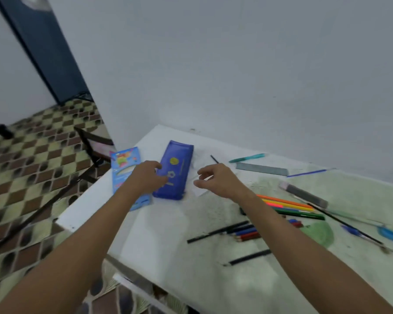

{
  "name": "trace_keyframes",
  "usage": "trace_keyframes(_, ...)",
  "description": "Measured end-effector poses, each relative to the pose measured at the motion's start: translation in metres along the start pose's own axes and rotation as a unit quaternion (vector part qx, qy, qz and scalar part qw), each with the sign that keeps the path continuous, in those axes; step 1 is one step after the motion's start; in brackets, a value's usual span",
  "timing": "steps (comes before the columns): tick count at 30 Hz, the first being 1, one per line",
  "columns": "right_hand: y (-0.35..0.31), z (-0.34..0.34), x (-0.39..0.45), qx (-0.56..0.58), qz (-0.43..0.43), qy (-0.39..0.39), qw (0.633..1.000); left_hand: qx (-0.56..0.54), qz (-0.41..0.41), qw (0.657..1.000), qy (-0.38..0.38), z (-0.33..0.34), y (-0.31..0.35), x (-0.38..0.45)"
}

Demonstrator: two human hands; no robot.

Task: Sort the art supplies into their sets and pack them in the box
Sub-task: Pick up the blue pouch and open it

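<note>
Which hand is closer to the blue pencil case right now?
Left. The left hand has its fingers at the blue pencil case, seemingly touching its near left side; the right hand hovers just off its right side, apart.

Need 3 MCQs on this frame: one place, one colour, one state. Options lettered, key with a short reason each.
1. Where does the blue pencil box lie?
A. right of the colourful card packet
B. on the floor
C. on top of the grey ruler

2. What colour is the pen nearest the wall?
A. red
B. teal
C. black

3. What is the left hand doing?
A. holding up a pencil
B. resting on the floor
C. touching the pencil box

Key: 1 A, the box sits on the table beside the packet, on its right. 2 B, its barrel is teal. 3 C, the fingers lie on the box's left edge, while the right hand hovers beside it holding nothing.
</note>
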State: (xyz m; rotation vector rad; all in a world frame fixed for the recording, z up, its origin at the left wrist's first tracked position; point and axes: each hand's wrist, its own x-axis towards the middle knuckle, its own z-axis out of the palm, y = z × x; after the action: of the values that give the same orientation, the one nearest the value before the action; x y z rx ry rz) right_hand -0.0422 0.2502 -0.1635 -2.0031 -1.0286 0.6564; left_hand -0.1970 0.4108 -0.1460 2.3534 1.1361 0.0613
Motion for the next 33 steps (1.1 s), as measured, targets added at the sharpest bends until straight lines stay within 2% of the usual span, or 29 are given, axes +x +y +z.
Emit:
trace_keyframes(5, -0.007, 0.047, 0.030, -0.009, 0.083, -0.019, 0.996, -0.032, -0.021, 0.999, -0.032, -0.003, -0.038, 0.018)
trace_keyframes(13, -0.011, 0.060, 0.043, 0.052, 0.147, 0.007, 0.988, -0.051, 0.007, 0.998, -0.046, 0.005, -0.035, 0.033)
trace_keyframes(16, -0.014, 0.056, 0.043, 0.107, 0.133, 0.025, 0.985, -0.087, 0.028, 0.995, -0.033, 0.005, -0.032, 0.036)
trace_keyframes(18, -0.017, 0.049, 0.039, 0.150, 0.108, 0.047, 0.982, -0.156, 0.042, 0.987, -0.021, 0.003, -0.028, 0.038)
trace_keyframes(23, -0.023, 0.016, 0.020, 0.210, 0.043, 0.105, 0.971, -0.342, 0.069, 0.936, -0.045, 0.000, -0.002, 0.036)
trace_keyframes(27, -0.009, -0.016, 0.002, 0.244, 0.017, 0.151, 0.958, -0.445, 0.085, 0.883, -0.126, 0.010, 0.028, 0.028)
trace_keyframes(30, 0.008, -0.040, -0.023, 0.260, 0.013, 0.171, 0.950, -0.426, 0.111, 0.882, -0.169, 0.028, 0.060, 0.015)
trace_keyframes(33, 0.027, -0.064, -0.053, 0.229, 0.022, 0.215, 0.949, -0.350, 0.133, 0.909, -0.183, 0.056, 0.095, 0.004)
